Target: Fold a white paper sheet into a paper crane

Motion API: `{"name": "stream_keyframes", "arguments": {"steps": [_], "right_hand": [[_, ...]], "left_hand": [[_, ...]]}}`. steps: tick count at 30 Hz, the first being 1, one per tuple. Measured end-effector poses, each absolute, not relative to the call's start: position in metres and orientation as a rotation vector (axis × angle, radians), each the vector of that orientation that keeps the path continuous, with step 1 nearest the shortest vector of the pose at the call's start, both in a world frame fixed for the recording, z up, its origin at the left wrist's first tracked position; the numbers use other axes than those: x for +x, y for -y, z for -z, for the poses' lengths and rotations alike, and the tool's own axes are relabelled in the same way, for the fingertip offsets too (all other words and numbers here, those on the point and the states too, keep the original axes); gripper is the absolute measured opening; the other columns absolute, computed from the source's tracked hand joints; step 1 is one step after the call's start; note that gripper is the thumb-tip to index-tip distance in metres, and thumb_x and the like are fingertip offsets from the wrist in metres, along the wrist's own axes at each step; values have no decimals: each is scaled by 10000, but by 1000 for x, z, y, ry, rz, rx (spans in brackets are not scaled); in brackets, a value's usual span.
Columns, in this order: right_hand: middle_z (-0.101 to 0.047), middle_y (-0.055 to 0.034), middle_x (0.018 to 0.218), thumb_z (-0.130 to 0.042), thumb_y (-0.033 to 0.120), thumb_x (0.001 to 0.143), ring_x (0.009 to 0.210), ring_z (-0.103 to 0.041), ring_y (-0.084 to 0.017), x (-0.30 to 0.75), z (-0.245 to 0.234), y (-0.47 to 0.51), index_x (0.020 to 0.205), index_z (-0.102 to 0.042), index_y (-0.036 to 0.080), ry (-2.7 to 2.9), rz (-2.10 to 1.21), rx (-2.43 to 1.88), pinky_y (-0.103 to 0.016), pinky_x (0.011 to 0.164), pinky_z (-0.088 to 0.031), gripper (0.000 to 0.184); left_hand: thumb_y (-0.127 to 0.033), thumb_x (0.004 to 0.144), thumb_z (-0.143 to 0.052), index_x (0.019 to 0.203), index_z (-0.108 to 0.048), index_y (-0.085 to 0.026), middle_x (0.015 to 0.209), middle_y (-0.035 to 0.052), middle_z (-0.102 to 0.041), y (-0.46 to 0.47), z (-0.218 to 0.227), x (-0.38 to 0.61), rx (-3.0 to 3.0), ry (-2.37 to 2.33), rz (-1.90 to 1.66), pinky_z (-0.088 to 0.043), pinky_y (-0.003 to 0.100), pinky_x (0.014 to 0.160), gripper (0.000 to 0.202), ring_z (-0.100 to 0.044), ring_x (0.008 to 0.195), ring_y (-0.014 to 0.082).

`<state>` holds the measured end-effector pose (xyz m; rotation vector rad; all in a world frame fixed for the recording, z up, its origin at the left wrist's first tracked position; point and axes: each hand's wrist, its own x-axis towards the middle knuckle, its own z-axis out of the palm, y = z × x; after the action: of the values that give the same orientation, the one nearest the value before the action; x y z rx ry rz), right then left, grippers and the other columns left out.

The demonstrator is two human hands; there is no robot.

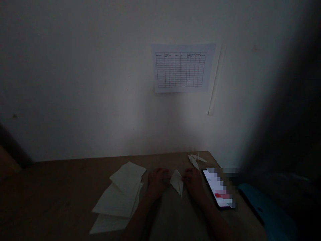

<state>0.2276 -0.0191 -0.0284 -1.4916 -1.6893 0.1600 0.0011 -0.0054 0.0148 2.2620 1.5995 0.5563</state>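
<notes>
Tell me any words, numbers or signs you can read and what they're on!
Nothing is readable.
White rectangular paper sheet with black printed grid: words too small.
Black-edged phone with glowing screen: too blurred.
Pale loose paper sheets: no readable writing.
Small pale folded paper: no readable writing.

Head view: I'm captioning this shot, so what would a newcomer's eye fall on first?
Probably the lit phone, bright in a dim scene, on the table beside the right hand. Next might come the printed grid sheet on the wall, then the pale folded paper between that hand and the left hand.
</notes>
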Motion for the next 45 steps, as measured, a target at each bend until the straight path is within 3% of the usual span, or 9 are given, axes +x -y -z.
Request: {"name": "stream_keyframes", "arguments": {"steps": [7,20,33,45], "right_hand": [[-722,-123,1124,-748,158,792,1097,-629,-329,227,30,19,798,-818,264,1711,-136,-1477,-462,959,-488,127],[-740,-99,1128,-770,143,768,1140,-606,-335,225,31,22,770,-799,272,1765,-192,-1473,-462,1001,-452,133],[-741,-80,1110,-782,151,766,1107,-608,-316,225,33,21,816,-810,288,1817,-197,-1462,-447,990,-442,149],[-727,-95,1137,-769,181,802,1122,-596,-313,224,36,23,877,-801,272,1842,-186,-1483,-444,999,-434,122]], "left_hand": [[-277,840,-751,1026,-837,-329,1444,33,-672,4,-13,0,2245,-1595,-582,-229,623,1226,211,-454,1430,349],[-303,805,-801,866,-836,-322,1378,38,-711,9,-24,7,2230,-1593,-554,-253,669,1194,73,-491,1392,376],[-277,815,-814,846,-802,-290,1381,42,-699,16,-26,20,2167,-1690,-519,-167,738,1196,36,-476,1420,373],[-319,802,-830,893,-792,-288,1480,72,-622,19,-27,25,2150,-1795,-464,-190,730,1188,103,-455,1438,377]]}}
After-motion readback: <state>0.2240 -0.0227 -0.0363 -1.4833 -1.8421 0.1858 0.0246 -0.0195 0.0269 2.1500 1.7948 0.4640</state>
